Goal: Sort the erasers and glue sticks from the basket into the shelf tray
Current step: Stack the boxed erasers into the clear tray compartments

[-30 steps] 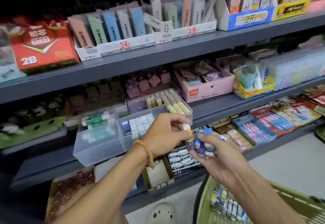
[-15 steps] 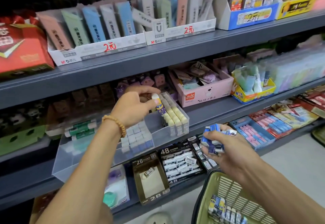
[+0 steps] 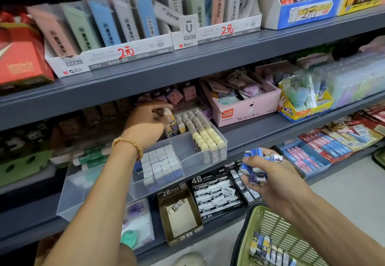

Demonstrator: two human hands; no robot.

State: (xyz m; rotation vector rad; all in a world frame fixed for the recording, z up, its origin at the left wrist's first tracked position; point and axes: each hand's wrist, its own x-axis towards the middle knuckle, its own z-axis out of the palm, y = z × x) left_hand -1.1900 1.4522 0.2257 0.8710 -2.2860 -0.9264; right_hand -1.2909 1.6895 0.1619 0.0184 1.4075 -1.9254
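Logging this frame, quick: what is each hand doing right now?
Left hand: pinches a glue stick, upright over the clear tray.
Right hand: grips a bunch of blue-and-white erasers above the green basket.

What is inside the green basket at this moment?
The green basket holds a cluster of small blue, white and yellow packs along its bottom, some marked 2B. The rest of the basket runs out of frame, and the right arm covers part, so any more contents cannot be seen.
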